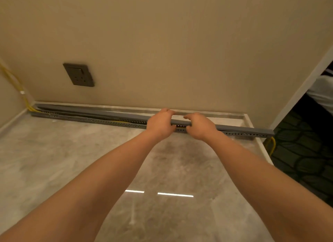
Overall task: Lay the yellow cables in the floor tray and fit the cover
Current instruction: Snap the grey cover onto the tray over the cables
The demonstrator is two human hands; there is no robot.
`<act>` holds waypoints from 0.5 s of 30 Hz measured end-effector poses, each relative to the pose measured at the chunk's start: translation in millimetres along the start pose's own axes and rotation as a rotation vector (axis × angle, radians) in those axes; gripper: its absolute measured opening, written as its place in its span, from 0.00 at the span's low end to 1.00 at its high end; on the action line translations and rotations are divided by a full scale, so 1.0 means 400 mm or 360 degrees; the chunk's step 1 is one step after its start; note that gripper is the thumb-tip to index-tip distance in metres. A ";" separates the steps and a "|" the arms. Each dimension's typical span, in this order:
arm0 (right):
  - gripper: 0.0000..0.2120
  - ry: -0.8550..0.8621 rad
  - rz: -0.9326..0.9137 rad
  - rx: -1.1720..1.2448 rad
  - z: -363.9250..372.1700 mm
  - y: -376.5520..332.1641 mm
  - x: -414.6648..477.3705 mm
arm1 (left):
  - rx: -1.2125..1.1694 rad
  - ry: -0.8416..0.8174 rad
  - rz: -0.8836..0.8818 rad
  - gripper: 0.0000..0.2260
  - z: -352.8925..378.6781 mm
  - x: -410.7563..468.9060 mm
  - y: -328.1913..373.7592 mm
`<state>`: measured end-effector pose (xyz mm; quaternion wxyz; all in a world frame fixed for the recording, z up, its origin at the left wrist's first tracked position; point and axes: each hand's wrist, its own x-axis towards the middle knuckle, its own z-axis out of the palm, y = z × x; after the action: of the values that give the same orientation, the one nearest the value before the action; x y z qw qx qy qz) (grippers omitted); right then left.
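A long grey slotted floor tray (115, 123) runs along the foot of the wall. The grey cover (100, 113) lies lengthwise over it, sitting flush on the right stretch and raised off the tray toward the left. My left hand (161, 122) and my right hand (199, 125) both grip the cover near its middle, close together, fingers over its far edge. Yellow cables (27, 103) come down the left corner into the tray's left end. A yellow cable loop (272, 145) comes out at the right end. Cables inside the tray are mostly hidden.
A dark wall socket (78, 75) sits on the beige wall above the tray's left half. The glossy marble floor (90, 151) spreads in front. A doorway at the right opens onto dark patterned carpet (304, 151), with a white object (322, 92) beyond.
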<state>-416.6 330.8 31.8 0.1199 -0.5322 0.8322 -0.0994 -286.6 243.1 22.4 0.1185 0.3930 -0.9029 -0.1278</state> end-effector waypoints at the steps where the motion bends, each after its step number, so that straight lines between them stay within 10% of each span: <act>1: 0.24 0.0010 0.0010 0.0018 0.010 -0.030 0.004 | 0.0009 -0.0006 0.0016 0.23 -0.010 -0.003 -0.027; 15: 0.25 0.0046 -0.0018 0.0091 0.103 -0.345 0.047 | 0.0053 -0.0026 -0.0008 0.21 -0.128 -0.075 -0.344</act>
<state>-292.8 255.1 31.2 0.1223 -0.5318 0.8276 -0.1315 -157.0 167.7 22.7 0.1044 0.3961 -0.9048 -0.1161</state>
